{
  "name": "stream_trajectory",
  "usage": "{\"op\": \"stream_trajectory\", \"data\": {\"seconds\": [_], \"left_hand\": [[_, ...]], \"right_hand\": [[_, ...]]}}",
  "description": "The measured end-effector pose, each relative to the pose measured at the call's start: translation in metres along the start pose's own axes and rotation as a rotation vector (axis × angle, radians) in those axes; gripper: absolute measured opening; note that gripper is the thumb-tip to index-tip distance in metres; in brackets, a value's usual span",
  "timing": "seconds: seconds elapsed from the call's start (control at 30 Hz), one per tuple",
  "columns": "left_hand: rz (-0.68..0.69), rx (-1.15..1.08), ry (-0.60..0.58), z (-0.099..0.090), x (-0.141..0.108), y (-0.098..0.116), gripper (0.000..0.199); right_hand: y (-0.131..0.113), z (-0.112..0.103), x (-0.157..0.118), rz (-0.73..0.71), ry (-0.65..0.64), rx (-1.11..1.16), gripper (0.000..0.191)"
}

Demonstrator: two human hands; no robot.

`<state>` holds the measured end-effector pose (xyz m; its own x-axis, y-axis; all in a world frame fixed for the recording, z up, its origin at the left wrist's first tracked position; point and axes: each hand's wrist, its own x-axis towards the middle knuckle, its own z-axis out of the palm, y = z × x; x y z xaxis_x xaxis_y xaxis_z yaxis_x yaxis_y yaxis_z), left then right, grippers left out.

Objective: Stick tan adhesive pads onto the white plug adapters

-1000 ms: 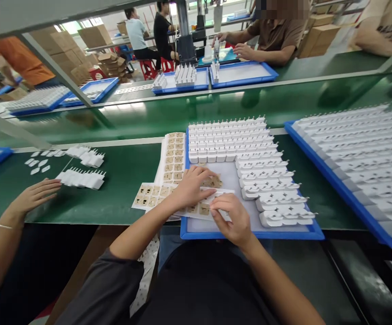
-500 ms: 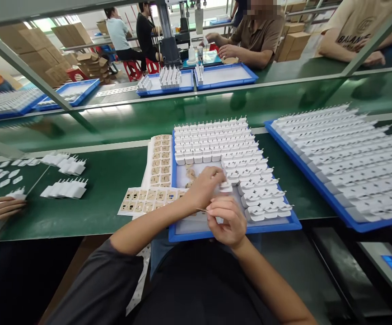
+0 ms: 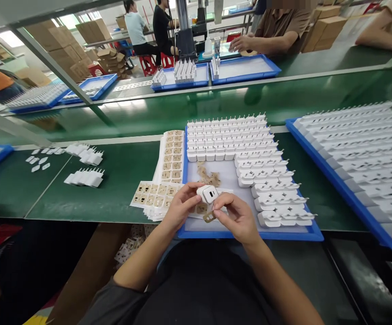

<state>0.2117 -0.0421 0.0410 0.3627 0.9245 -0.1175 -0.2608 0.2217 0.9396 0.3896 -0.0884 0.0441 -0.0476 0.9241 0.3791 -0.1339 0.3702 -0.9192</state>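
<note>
Small white plastic adapter with a dark port (image 3: 209, 194) sits above the blue-rimmed white tray (image 3: 196, 234), pinched between the left hand's (image 3: 182, 204) nearly closed thumb and fingers. The right hand (image 3: 238, 218), thumb and forefinger pressed together, grips a thin tan cut-out sticker (image 3: 209, 217) just beneath it.

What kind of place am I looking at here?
Most likely a factory assembly line: a long green bench, blue trays with rows of white plugs, and people seated at work, with stacked cardboard boxes behind.
</note>
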Motion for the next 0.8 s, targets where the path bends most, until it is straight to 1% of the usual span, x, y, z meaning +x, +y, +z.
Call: {"op": "stream_trajectory", "data": {"seconds": [0.03, 0.1, 0.17, 0.23, 0.3, 0.33, 0.4, 0.43, 0.5, 0.6, 0.63, 0.7, 0.8], "left_hand": [[0.045, 0.058, -0.009, 0.000, -0.001, -0.002, 0.037], [0.130, 0.183, -0.045, -0.002, -0.002, -0.004, 0.042], [0.208, 0.348, -0.084, -0.003, -0.002, -0.003, 0.048], [0.295, 0.524, -0.096, -0.003, -0.003, 0.000, 0.051], [0.373, 0.634, -0.047, 0.000, -0.003, 0.000, 0.048], [0.407, 0.650, -0.009, 0.002, -0.003, 0.000, 0.046], [0.457, 0.628, 0.054, 0.006, -0.001, -0.003, 0.045], [0.469, 0.596, 0.059, 0.008, 0.000, -0.005, 0.047], [0.437, 0.492, 0.003, 0.008, 0.001, -0.008, 0.051], [0.288, 0.293, -0.101, 0.005, -0.001, -0.011, 0.049], [0.248, 0.234, -0.113, 0.004, -0.001, -0.011, 0.047], [0.204, 0.151, -0.097, 0.001, -0.002, -0.013, 0.048], [0.157, 0.087, -0.074, -0.001, 0.001, -0.015, 0.060]], "right_hand": [[0.000, -0.001, 0.000, 0.014, 0.004, 0.011, 0.006], [0.000, -0.002, -0.001, 0.031, -0.006, 0.028, 0.005], [0.000, -0.003, -0.001, 0.035, -0.013, 0.033, 0.005], [-0.002, -0.003, -0.001, 0.033, -0.008, 0.035, 0.004], [-0.004, -0.003, -0.001, 0.028, -0.028, 0.037, 0.004], [-0.005, -0.003, -0.001, 0.028, -0.063, 0.037, 0.004], [-0.006, -0.004, 0.000, 0.023, -0.133, 0.015, 0.005], [-0.005, -0.004, 0.000, 0.022, -0.141, -0.009, 0.006], [-0.003, -0.006, 0.001, -0.003, -0.095, -0.037, 0.006], [0.002, -0.010, 0.003, -0.019, -0.021, -0.041, 0.005], [0.004, -0.011, 0.003, -0.020, -0.013, -0.040, 0.004], [0.006, -0.014, 0.003, -0.016, -0.013, -0.042, 0.005], [0.010, -0.018, 0.002, 0.025, -0.019, -0.063, 0.007]]}}
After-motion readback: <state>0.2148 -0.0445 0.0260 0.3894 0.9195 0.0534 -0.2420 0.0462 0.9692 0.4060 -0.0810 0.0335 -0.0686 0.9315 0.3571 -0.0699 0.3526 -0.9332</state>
